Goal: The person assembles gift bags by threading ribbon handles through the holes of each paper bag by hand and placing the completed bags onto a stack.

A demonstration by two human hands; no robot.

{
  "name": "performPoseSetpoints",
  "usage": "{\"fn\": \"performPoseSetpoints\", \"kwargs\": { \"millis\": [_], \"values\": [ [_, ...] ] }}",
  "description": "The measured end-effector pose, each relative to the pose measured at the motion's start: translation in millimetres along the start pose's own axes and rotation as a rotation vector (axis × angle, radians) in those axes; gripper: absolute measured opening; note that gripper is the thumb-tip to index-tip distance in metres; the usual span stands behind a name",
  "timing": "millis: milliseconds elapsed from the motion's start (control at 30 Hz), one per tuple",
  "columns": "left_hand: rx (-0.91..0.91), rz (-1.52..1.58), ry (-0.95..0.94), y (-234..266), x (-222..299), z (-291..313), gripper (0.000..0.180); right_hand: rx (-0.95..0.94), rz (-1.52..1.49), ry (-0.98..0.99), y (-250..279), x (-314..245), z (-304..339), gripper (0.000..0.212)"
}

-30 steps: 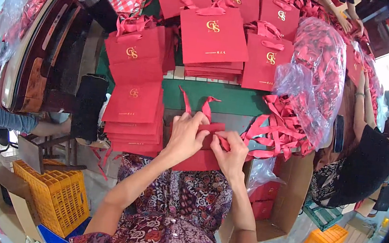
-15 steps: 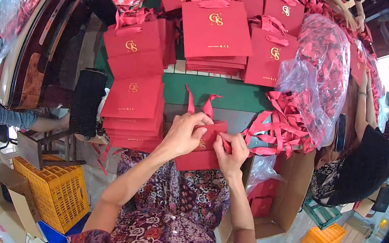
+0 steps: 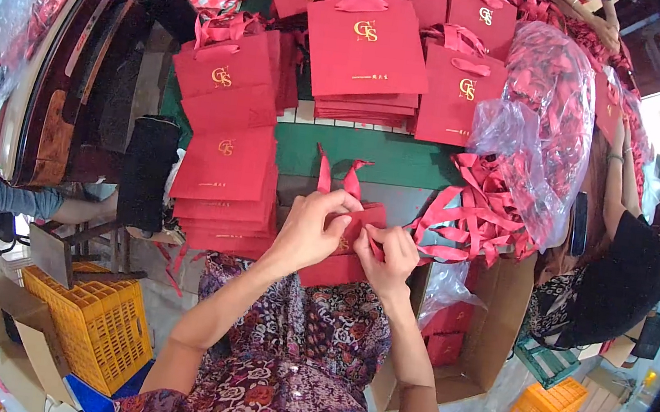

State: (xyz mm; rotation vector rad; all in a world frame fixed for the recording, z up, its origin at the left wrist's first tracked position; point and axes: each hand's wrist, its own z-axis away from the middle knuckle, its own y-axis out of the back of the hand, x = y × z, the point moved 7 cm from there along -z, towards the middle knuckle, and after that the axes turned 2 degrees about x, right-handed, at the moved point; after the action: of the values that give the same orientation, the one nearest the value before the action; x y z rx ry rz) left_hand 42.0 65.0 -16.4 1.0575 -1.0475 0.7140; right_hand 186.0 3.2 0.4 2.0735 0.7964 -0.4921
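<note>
A small red paper gift bag (image 3: 330,274) with a gold emblem lies in front of me at the table's near edge. My left hand (image 3: 312,227) is closed on its upper part, thumb over the front and fingers behind. Two red ribbon ends (image 3: 352,179) stick out beyond the bag's far side. My right hand (image 3: 389,259) is pinched at the bag's right side, close to my left fingertips. A bit of red ribbon shows between its thumb and fingers; the rest is hidden.
Stacked red bags (image 3: 224,160) lie left, with more bags (image 3: 366,46) beyond. Loose red ribbons (image 3: 482,212) and a plastic bag of ribbons (image 3: 546,125) are at right. An open cardboard box (image 3: 491,333) stands below. A black flask (image 3: 162,0) is far left; another person's arm (image 3: 621,168) is right.
My right hand has shifted slightly left, closer to my left hand, with the bit of red ribbon in it. My left hand stays on the bag.
</note>
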Motion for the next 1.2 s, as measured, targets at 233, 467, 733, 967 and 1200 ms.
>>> {"fn": "performPoseSetpoints", "kwargs": {
  "millis": [233,467,733,967,1200],
  "values": [
    [0.093,-0.178,-0.097,6.0,15.4,8.7,0.017,0.014,0.015,0.016,-1.8,-2.6,-1.3,0.022],
    [0.249,-0.363,-0.21,9.5,34.4,15.3,0.01,0.004,0.039,-0.113,-2.0,-13.6,-4.4,0.021],
    [0.249,-0.319,-0.194,7.8,32.1,16.4,0.009,-0.084,0.089,-0.086,-7.2,-15.9,-8.8,0.023],
    [0.082,-0.15,-0.015,14.0,0.3,6.0,0.027,-0.233,-0.009,-0.169,-7.4,-15.4,-12.2,0.029],
    [0.13,-0.297,-0.178,6.3,15.9,11.3,0.022,-0.271,-0.274,-0.254,12.7,8.3,-34.3,0.016]
  ]
}}
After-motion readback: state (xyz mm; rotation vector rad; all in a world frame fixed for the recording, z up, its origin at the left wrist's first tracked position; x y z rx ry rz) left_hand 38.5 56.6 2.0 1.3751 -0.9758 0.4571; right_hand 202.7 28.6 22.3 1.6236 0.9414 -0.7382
